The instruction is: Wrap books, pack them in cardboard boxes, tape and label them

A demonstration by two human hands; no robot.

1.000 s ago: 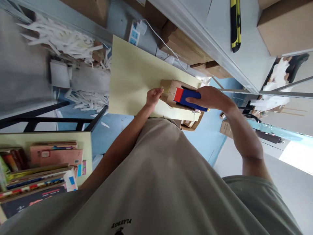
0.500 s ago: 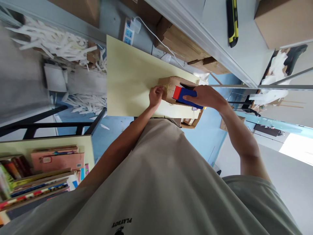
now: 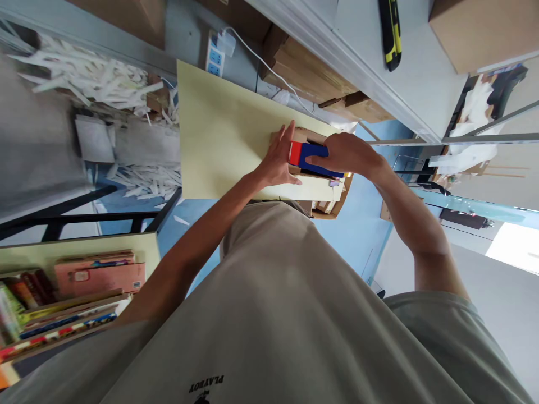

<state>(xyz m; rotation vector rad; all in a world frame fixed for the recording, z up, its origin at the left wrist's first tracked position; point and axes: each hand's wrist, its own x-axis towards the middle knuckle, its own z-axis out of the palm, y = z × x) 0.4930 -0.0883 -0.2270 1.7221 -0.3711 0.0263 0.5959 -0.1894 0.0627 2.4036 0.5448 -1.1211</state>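
Observation:
A small open cardboard box (image 3: 304, 135) rests on the pale yellow tabletop (image 3: 223, 134). My left hand (image 3: 278, 161) lies against the box's left end, its fingers spread and the thumb reaching along the near side. From the right, my right hand (image 3: 347, 152) grips a blue box-shaped item with a red end (image 3: 312, 150), the thumb lying along it. That item is over the cardboard box's opening; how deep it sits inside is hidden by my hand. A bit of yellow shows at its right end.
A white shelf (image 3: 357, 45) overhangs the far right side, carrying a black-and-yellow utility knife (image 3: 390, 33). Behind the table are a power strip (image 3: 215, 56) with a white cable and brown cartons (image 3: 311, 64). Books (image 3: 101, 275) fill a bin at lower left.
My left hand has opened from curled fingers to a wide spread against the box end. The blue and red item has shifted slightly left and lower over the box.

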